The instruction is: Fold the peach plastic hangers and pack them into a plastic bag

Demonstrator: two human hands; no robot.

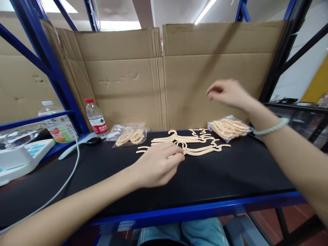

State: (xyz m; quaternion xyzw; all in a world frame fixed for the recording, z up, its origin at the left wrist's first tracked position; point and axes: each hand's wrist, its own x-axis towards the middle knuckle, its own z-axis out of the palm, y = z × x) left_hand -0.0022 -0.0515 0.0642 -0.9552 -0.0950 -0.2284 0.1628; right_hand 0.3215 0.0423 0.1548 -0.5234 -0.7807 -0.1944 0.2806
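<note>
Several cream-coloured clothes hangers (202, 150) lie in a loose, overlapping group on the black table top, and a hook stands out at the back. My left hand (162, 162) is at the front of this group, palm down. Its fingers are bent together around part of a hanger near the hooks, and the hand covers what lies beneath. Raised well above the table, my right hand (228, 92) is in front of the cardboard with its fingers curled in. Nothing shows in it. Below it lies a clear bag of cream-coloured hangers (229, 128).
To the left, a second clear bag (130, 136) holds cream-coloured pieces. Beside it stand a red-capped water bottle (96, 118) and a pale-handled brush (69, 150). A white cable (69, 181) crosses the left side. Cardboard (123, 82) walls the back, and a blue beam (205, 208) edges the front.
</note>
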